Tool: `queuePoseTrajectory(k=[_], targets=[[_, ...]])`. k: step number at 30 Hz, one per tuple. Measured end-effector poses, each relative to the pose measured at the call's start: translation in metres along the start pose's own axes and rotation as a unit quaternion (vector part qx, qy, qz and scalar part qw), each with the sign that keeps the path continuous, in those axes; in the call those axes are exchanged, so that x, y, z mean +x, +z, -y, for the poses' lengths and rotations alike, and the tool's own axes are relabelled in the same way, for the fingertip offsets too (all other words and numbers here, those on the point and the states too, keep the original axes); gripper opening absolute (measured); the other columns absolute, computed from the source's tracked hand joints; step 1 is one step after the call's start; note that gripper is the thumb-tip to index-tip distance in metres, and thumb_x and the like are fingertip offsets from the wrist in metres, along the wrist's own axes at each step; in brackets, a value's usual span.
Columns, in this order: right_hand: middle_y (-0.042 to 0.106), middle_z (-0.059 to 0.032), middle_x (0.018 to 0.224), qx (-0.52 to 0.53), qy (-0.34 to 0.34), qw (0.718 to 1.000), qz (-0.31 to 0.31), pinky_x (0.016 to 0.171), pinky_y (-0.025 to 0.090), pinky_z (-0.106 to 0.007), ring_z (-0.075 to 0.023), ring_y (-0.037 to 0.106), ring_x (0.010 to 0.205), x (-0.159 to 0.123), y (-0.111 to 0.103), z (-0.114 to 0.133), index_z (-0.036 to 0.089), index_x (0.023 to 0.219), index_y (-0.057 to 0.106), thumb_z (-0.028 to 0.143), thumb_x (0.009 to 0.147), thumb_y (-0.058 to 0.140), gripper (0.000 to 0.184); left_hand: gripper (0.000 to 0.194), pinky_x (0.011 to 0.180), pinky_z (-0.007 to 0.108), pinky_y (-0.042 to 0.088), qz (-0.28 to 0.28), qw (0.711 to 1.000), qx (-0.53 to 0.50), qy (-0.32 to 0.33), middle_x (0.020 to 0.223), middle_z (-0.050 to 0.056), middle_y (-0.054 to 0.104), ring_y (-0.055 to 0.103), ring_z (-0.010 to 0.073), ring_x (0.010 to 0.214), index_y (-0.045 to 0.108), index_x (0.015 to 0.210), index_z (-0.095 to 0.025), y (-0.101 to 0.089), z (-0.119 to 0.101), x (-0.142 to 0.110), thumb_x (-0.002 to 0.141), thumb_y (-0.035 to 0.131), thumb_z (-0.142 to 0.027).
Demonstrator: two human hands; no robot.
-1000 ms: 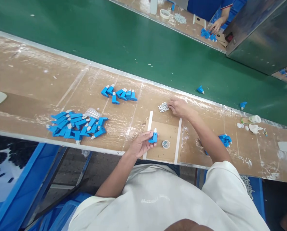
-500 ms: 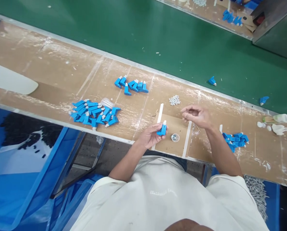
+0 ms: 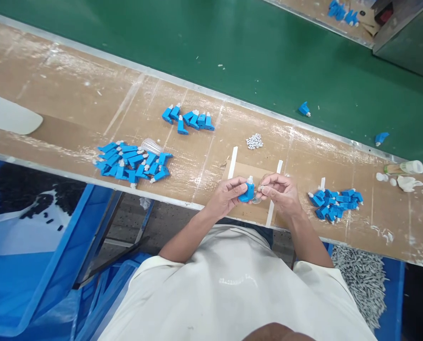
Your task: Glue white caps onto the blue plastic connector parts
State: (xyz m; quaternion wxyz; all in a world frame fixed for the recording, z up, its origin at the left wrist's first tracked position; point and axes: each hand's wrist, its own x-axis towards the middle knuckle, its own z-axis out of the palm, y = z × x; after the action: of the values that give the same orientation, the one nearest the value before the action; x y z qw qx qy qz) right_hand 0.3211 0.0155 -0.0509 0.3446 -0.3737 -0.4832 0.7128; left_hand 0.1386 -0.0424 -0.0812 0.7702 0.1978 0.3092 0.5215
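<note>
My left hand (image 3: 229, 195) is closed on a blue plastic part (image 3: 247, 192) with a white tip pointing up. Close beside it, my right hand (image 3: 279, 193) pinches a small pale piece (image 3: 260, 188), with its fingertips near the blue part's side. A small clear cup (image 3: 256, 200) sits below and between the hands, partly covered by them. Beyond the hands lies a little heap of grey-white pieces (image 3: 254, 141). Under the hands is a cardboard sheet (image 3: 254, 168) with strips of white tape at its sides.
Blue parts lie in a large pile (image 3: 131, 162), a smaller group (image 3: 189, 119) and a right-hand pile (image 3: 335, 204). A green belt (image 3: 197, 52) runs behind, carrying two blue parts. At right lies a toothpick container (image 3: 405, 167). Bins of black pieces (image 3: 37, 189) and grey pieces (image 3: 360, 279) stand below.
My right hand has come down and left from near the grey-white heap to the blue part. My left hand has shifted slightly right, still holding it. The whole view has shifted a little.
</note>
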Motion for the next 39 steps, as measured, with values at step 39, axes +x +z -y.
queuePoseTrajectory(k=[39], targets=[[0.066,0.0036,0.056,0.03,0.107,0.993,-0.036,0.04,0.053,-0.019,-0.0109,0.063,0.047,-0.003,0.008,-0.002,0.019,0.075,0.078,0.04,0.046,0.105,0.045,0.051,0.062,0.026,0.048,0.002,0.995,0.09,0.044,0.069,0.001,0.065,0.055,0.0108,0.061,0.075,0.082,-0.016,0.003,0.002,-0.001,0.069,0.089,-0.064]])
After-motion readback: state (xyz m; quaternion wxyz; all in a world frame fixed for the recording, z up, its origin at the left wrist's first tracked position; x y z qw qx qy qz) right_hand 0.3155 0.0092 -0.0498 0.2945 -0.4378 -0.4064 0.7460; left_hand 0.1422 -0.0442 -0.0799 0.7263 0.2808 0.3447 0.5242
